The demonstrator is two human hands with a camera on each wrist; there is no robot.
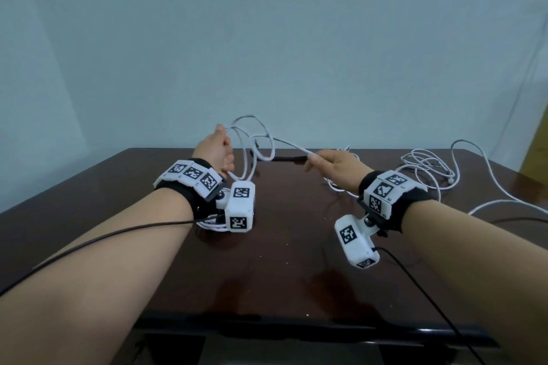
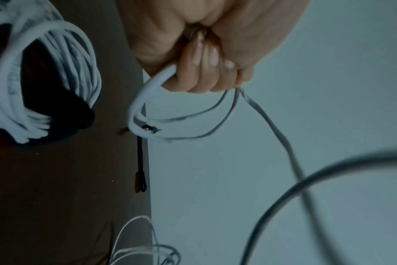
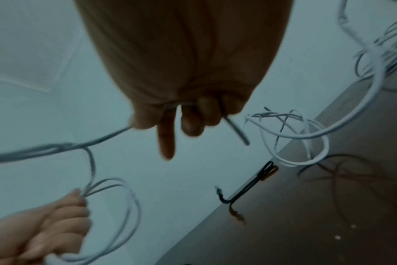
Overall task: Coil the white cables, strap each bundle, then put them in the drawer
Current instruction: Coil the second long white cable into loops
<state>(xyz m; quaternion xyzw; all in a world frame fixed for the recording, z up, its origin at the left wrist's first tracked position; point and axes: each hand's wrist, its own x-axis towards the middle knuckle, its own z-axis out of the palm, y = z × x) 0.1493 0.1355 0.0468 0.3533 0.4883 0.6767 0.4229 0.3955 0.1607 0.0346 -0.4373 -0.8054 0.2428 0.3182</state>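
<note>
My left hand (image 1: 219,149) is raised above the dark table (image 1: 281,246) and grips several loose loops of a white cable (image 1: 252,151) in its fist (image 2: 204,71). The same cable runs right to my right hand (image 1: 321,160), which pinches it near its end; the index finger (image 3: 167,141) points straight out while the other fingers curl round the cable (image 3: 237,133). A black strap (image 1: 289,158) lies flat on the table between the hands. A finished white coil (image 2: 57,80) with a dark band lies under my left wrist.
A tangle of loose white cables (image 1: 427,167) lies at the table's back right, with one strand trailing off the right edge. Thin black camera leads run along both forearms. A pale wall stands close behind the table's far edge.
</note>
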